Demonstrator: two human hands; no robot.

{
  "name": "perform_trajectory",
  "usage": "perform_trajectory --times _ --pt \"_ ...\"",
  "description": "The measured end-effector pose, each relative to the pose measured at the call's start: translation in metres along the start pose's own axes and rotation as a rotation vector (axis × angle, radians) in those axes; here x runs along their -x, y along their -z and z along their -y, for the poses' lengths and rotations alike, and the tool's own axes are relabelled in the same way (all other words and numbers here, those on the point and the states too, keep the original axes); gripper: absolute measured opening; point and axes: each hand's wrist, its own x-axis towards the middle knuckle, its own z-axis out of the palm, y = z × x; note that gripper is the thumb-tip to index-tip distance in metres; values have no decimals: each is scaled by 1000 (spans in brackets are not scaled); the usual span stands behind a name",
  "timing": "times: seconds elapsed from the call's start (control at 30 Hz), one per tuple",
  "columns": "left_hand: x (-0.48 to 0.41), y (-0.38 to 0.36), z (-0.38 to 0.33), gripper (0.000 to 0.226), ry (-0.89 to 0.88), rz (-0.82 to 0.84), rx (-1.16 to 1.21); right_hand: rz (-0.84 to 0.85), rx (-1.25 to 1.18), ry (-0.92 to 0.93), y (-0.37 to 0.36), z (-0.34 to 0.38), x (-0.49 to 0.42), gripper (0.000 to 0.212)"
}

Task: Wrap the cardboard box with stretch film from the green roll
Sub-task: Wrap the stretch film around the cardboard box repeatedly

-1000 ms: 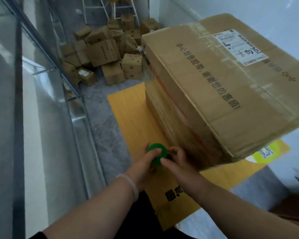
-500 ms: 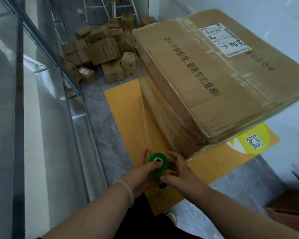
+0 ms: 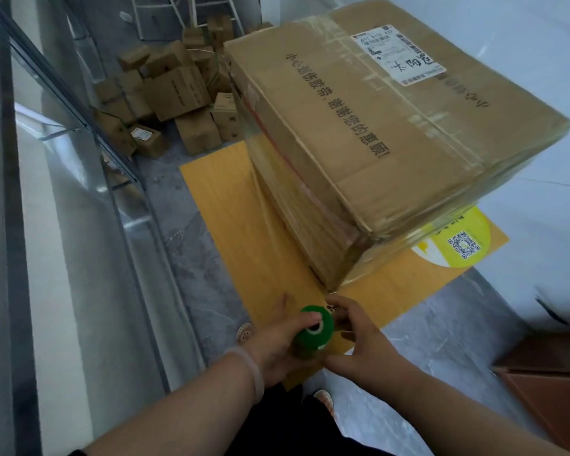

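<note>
A large cardboard box [image 3: 375, 133] with black printed characters and a white shipping label stands on a yellow-orange flat board [image 3: 231, 225]. Clear stretch film [image 3: 270, 205] covers its left side and runs down from it toward the green roll [image 3: 313, 330]. The roll sits low, just in front of the box's near corner. My left hand [image 3: 277, 347] grips the roll from the left, thumb near its core. My right hand [image 3: 352, 340] holds it from the right, fingers spread around it.
A heap of several small cardboard boxes [image 3: 168, 93] lies on the grey floor at the back left. A glass partition with a dark frame [image 3: 79, 179] runs along the left. A brown box [image 3: 550, 390] sits at the lower right. White chair legs [image 3: 185, 11] stand at the back.
Both hands have pulled the green roll back, away from the box's side to in front of its near corner, drawing film out. The view has shifted, so the box appears farther away.
</note>
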Motion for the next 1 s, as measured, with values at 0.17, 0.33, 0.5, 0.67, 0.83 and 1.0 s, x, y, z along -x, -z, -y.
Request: perform_trajectory --times 0.17,0.33,0.5,0.67,0.83,1.0 --pt "-7 -13 11 127 -2 107 -31 -69 108 67 1 -10 9 75" --pt "-16 -32 8 126 -12 171 -33 -121 70 77 15 -12 14 64" --pt "-15 -40 11 120 -41 151 -19 -185 193 126 23 -7 17 61" --pt "-10 -38 34 115 -43 102 29 -240 201 71 16 -13 21 58" --pt "-5 -40 43 124 -49 19 -56 -261 207 21 9 -16 20 56" --pt "-12 -45 47 116 18 58 -116 -303 243 -50 14 -17 19 53"
